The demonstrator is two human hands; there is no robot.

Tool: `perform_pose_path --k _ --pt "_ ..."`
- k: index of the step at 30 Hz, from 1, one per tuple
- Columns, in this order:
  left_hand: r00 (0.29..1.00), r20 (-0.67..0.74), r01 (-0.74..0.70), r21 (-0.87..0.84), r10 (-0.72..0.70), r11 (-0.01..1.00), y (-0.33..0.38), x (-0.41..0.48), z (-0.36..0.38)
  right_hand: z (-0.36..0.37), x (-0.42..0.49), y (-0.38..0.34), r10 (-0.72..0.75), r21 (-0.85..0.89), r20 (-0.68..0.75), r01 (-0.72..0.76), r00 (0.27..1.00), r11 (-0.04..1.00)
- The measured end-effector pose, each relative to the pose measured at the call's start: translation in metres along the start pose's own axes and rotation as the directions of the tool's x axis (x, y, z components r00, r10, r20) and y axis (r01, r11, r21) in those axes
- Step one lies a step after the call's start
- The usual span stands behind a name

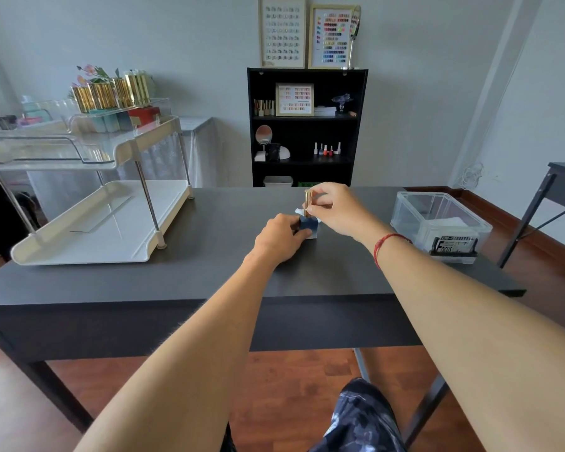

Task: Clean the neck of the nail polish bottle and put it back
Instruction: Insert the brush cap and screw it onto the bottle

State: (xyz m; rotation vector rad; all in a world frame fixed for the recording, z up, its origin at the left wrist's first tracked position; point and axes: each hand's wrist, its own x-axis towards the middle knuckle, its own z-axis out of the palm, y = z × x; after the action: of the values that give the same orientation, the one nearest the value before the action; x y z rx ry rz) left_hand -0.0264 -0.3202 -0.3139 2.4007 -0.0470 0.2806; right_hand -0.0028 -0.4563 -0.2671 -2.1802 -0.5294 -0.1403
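dark blue glass showed between the fingers of the left hand [282, 238], which gripped the body of the nail polish bottle [309, 226] where it stood upright on the black counter [209, 272], near the middle and towards its far edge. the right hand [336, 210] was just above and beside it, thumb and fingers pinched on the gold cap [308, 197], which stood upright directly over the bottle; whether the cap was screwed down or lifted free could not be told. a small white scrap [299, 211] of wipe or paper poked out at the neck, between cap and bottle. the two hands were close together, almost touching, both arms stretched forward, and a red string bracelet [388, 239] circled the right wrist. to the left on the counter stood a white two-tier rack [88, 243], its upper tray carrying a row of gold-capped bottles [111, 93] at the back. to the right sat a clear plastic bin [402, 210] holding something white and a small black box with lettering. behind the counter a black bookshelf [252, 141] stood against the grey wall, with framed colour charts [331, 37] on top.
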Motion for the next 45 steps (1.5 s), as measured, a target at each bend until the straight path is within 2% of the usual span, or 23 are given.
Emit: perform_pose_path --k 4,9,17,21,27,35,39,45 --pt "1.0 -0.015 -0.001 0.008 0.001 1.0 0.001 -0.001 0.001 0.002 0.001 0.002 -0.009 -0.002 0.025 0.009 1.0 1.0" --pt "1.0 -0.021 -0.001 -0.007 0.001 1.0 -0.001 -0.002 0.001 0.009 -0.001 0.011 -0.01 0.002 -0.145 0.011 0.989 1.0" --pt "0.999 -0.04 0.015 0.013 -0.015 1.0 -0.003 -0.001 0.003 0.011 0.005 0.009 0.022 0.126 -0.078 -0.012 0.997 0.992" --pt "0.999 -0.033 0.016 0.007 -0.016 1.0 -0.002 -0.001 0.003 0.01 0.006 0.008 0.03 0.086 -0.141 -0.018 0.99 0.996" --pt "0.999 -0.041 0.025 0.002 -0.025 1.0 -0.005 0.0 0.004 0.01 0.006 0.007 0.047 0.118 -0.094 -0.036 0.994 0.992" --pt "0.999 -0.028 0.015 -0.012 -0.016 1.0 -0.003 0.0 0.003 0.005 0.006 0.011 0.051 -0.015 -0.101 -0.053 0.994 0.998" --pt "0.999 -0.03 0.01 -0.014 -0.01 1.0 -0.004 0.001 0.002 0.001 0.005 0.011 0.056 0.049 -0.034 -0.054 0.998 0.997" --pt "1.0 -0.025 0.006 -0.029 -0.007 1.0 -0.005 0.002 0.002 0.002 0.004 0.013 0.097 0.07 -0.007 -0.097 0.995 0.993"
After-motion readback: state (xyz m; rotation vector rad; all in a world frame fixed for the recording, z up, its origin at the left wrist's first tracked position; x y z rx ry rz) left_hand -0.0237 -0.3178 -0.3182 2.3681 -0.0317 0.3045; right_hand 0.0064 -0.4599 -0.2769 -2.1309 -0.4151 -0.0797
